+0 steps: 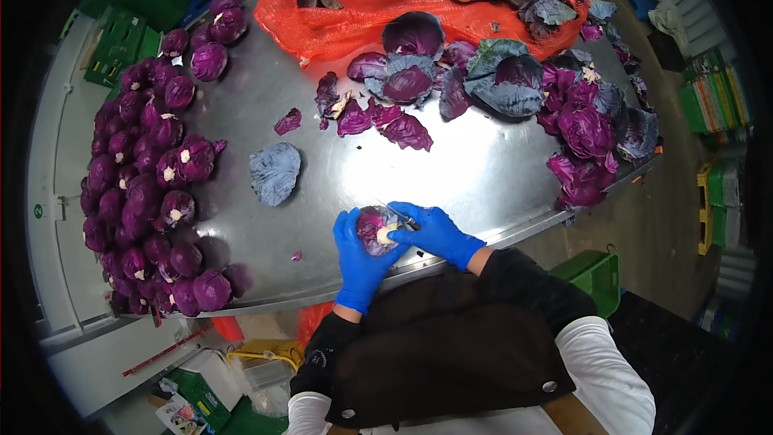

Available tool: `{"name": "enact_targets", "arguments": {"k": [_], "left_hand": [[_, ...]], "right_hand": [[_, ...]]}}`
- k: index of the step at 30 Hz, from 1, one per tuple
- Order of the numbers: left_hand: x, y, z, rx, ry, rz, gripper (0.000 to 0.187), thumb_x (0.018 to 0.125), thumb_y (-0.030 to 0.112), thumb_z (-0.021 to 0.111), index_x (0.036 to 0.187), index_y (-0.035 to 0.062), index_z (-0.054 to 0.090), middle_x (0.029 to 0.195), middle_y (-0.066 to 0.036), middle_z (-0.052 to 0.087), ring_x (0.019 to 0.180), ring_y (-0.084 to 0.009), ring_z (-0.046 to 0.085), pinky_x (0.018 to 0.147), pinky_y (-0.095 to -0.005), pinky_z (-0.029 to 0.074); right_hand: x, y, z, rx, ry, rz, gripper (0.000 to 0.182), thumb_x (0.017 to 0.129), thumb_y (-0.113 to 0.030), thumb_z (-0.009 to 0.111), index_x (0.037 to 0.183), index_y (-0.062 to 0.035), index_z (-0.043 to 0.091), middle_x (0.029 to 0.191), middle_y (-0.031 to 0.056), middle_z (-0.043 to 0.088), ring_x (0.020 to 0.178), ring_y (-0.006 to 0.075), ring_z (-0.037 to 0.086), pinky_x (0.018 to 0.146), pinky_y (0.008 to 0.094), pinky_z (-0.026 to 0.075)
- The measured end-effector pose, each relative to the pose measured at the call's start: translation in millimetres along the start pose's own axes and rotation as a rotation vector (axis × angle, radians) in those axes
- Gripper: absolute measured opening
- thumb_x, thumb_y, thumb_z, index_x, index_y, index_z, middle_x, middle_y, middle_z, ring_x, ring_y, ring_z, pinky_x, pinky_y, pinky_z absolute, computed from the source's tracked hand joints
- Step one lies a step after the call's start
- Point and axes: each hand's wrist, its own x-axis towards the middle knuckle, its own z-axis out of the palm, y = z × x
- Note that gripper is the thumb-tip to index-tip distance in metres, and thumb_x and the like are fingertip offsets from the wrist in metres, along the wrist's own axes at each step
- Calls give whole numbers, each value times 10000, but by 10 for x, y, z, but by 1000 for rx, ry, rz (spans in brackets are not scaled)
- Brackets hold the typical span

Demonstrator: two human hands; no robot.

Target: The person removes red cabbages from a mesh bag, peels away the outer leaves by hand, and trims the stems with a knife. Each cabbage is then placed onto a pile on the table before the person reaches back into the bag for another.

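Near the front edge of the metal table (322,169), a red cabbage (371,225) with a pale cut stem is between my hands. My left hand (360,262), in a blue glove, is wrapped round its left and lower side. A small knife (403,217) is in my right hand (439,235), also blue-gloved, with its fingers closed on the handle and the blade over the cabbage's upper right. The fingers partly hide the handle. A bluish outer leaf (274,173) lies to the upper left of my hands.
Many purple cabbages (142,197) are piled along the table's left side. Loose leaves (407,130) lie beyond my hands, and more leaves (585,129) are heaped at the right. An open red mesh bag (306,28) with cabbages lies at the back. A green crate (590,278) stands below right.
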Motion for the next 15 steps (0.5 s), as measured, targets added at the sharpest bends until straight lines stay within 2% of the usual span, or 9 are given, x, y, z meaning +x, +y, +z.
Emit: {"name": "enact_targets", "arguments": {"k": [1, 2, 3, 4, 5, 7, 8, 10, 15], "left_hand": [[3, -21, -9, 2, 2, -1, 903, 560, 251, 888, 1266, 12, 378, 1277, -192, 379, 1172, -329, 442, 986, -405, 391], [2, -25, -24, -197, 40, -140, 908, 574, 244, 885, 1282, 6, 368, 1267, -169, 390, 1152, -291, 453, 985, -386, 393], [10, -31, -31, -396, 83, -279, 914, 588, 237, 883, 1297, 0, 357, 1257, -145, 400, 1133, -252, 464, 983, -367, 394], [31, -55, 13, -395, 89, -281, 914, 588, 237, 883, 1297, 0, 357, 1257, -145, 400, 1133, -252, 464, 983, -367, 394], [64, -60, 98, -388, 155, -316, 909, 594, 229, 880, 1301, 0, 357, 1245, -138, 412, 1128, -246, 468, 979, -364, 396], [111, -71, 206, -267, 234, -303, 877, 622, 206, 868, 1302, -4, 355, 1221, -130, 429, 1107, -234, 484, 968, -355, 411], [133, -104, 227, -272, 234, -304, 877, 622, 206, 868, 1302, -4, 355, 1221, -130, 429, 1107, -234, 484, 968, -355, 411], [161, -211, 253, -381, 171, -283, 907, 599, 244, 879, 1294, -11, 355, 1210, -147, 390, 1128, -267, 449, 985, -371, 387], [188, -253, 246, -356, 85, -246, 913, 602, 257, 872, 1299, -12, 348, 1214, -158, 387, 1146, -280, 440, 988, -379, 386]], "right_hand": [[26, 136, 36, 123, 67, -30, 598, 824, -316, 699, 1338, -108, 476, 1015, 115, 660, 910, 199, 648, 777, 309, 513], [40, 91, -15, -29, 179, -20, 594, 837, -281, 688, 1354, -108, 451, 954, 112, 659, 831, 197, 665, 709, 324, 526], [35, -47, -115, -98, 196, 24, 613, 852, -367, 637, 1362, -95, 432, 908, 129, 661, 787, 243, 663, 682, 345, 524], [35, -156, -179, -166, 218, 68, 649, 866, -453, 586, 1370, -82, 412, 862, 145, 662, 743, 288, 660, 654, 366, 522], [40, -149, -138, -166, 217, 69, 649, 866, -453, 586, 1370, -82, 412, 862, 145, 662, 743, 288, 660, 654, 366, 522], [19, -128, -24, -571, 337, -242, 592, 923, -405, 501, 1399, -78, 372, 766, 126, 640, 610, 274, 629, 525, 368, 494], [1, -173, -12, -575, 336, -241, 592, 923, -405, 501, 1399, -78, 372, 766, 126, 640, 610, 274, 629, 525, 368, 494], [-36, -286, -4, -711, 145, -144, 555, 963, -342, 440, 1445, -115, 284, 808, 131, 626, 560, 252, 605, 491, 357, 473], [-57, -296, 0, -765, 64, -100, 585, 961, -354, 434, 1449, -82, 259, 755, 121, 616, 540, 254, 595, 474, 363, 461]]}}
